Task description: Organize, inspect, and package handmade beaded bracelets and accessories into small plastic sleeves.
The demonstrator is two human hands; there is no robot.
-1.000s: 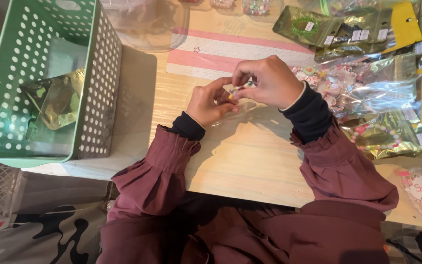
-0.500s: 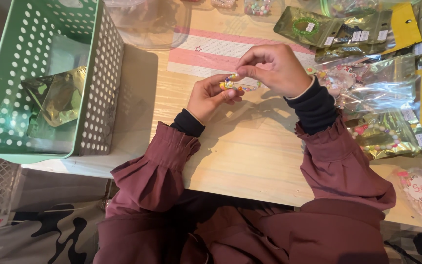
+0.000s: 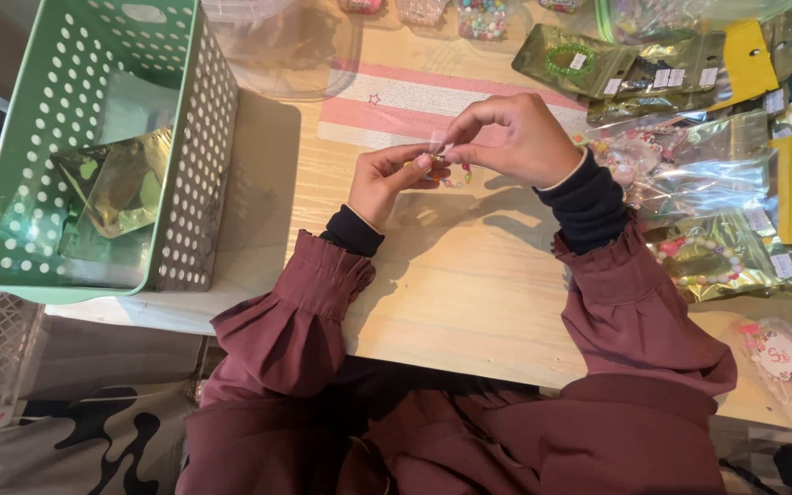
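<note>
At the far left one green perforated basket (image 3: 196, 197) stands on the table edge, with gold foil pouches (image 3: 121, 188) lying in it; I count two, perhaps three, overlapping. Just right of it sits one clear plastic tub (image 3: 309, 55), and beyond that one pink-and-white striped mat (image 3: 387, 110) lies flat on the wooden table (image 3: 469, 293).

Over the mat, two hands meet. The left hand (image 3: 387, 179) has thumb and fingertips closed on a small beaded bracelet (image 3: 451, 176), which hangs between the hands, just above the table. The right hand (image 3: 515, 142) is curled with fingers pinched on a small clear bag (image 3: 436, 141) at the bracelet's top. Both wrists show black cuffs under maroon sleeves.

To the right lies a heap of clear and gold packets (image 3: 689, 174), too overlapped to count, several holding bead bracelets; three yellow header cards show among them. One packet with a pink round card (image 3: 776, 353) lies apart at the near right edge.

Compared with half a second ago, the hands sit at much the same spot over the mat, the beads now dangle a little lower from the pinch, and the basket and packets lie unchanged.
</note>
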